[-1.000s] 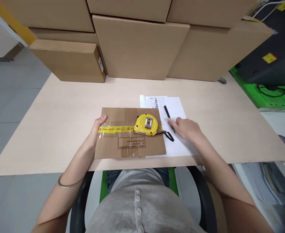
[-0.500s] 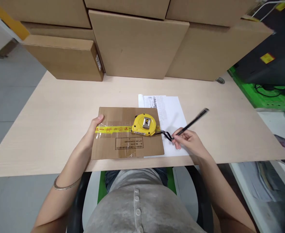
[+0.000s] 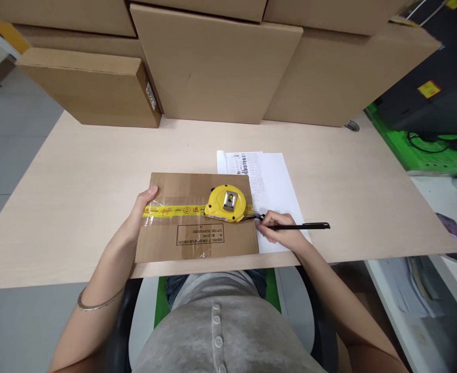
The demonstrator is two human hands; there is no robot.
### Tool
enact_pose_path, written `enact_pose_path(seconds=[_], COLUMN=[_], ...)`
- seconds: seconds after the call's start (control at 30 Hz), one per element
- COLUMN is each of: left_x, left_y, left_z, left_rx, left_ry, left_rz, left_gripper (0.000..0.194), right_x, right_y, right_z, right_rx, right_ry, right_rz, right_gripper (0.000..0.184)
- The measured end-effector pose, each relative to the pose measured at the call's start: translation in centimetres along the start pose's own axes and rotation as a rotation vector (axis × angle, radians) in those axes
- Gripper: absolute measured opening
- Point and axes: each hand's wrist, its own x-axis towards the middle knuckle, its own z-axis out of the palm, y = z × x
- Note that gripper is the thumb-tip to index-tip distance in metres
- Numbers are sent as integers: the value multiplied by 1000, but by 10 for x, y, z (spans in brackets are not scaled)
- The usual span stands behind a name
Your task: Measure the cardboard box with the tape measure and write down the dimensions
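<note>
A flat brown cardboard box (image 3: 166, 238), crossed by yellow printed tape, is at the table's front edge. My left hand (image 3: 141, 207) grips its left side, thumb over the top edge, other fingers hidden. On the box rests a yellow tape measure (image 3: 216, 203) with a metal clip and a black wrist strap (image 3: 256, 216) trailing right. My right hand (image 3: 283, 230) is closed around a black pen (image 3: 310, 226), which lies nearly level and points right. Its fingertips are at the box's right edge, close to the strap's end; whether they hold the strap I cannot tell.
White printed paper sheets (image 3: 279, 181) lie partly under the box. Large cardboard boxes (image 3: 216, 67) are stacked along the table's back, with a smaller box (image 3: 92, 93) at left. To the right are a phone (image 3: 452, 235) and a green surface (image 3: 426, 158) with black cables.
My right hand has moved left to the box's right edge. The pen has swung from slanting upward to nearly level. My left hand keeps its grip on the box.
</note>
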Motion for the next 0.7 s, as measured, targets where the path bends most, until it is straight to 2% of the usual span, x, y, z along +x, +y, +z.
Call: enact_pose_path(seconds=[0.1,0.3,0.5,0.7], left_x=[-7,-12,-5,4], left_y=[5,9,2,-4], left_z=[3,5,2,-5], left_rx=[21,28,7,-8], left_ry=[72,77,126,98], left_rz=[-107,-112,-128,-147], left_gripper=[63,59,68,74], right_x=[1,2,1,0], right_y=[0,-1,-2,0], right_z=[1,1,2,2], right_rx=[-7,-40,-61,-76], right_ry=[-6,3,4,19], right_rz=[-6,-50,-74,-66], right_gripper=[35,41,37,36])
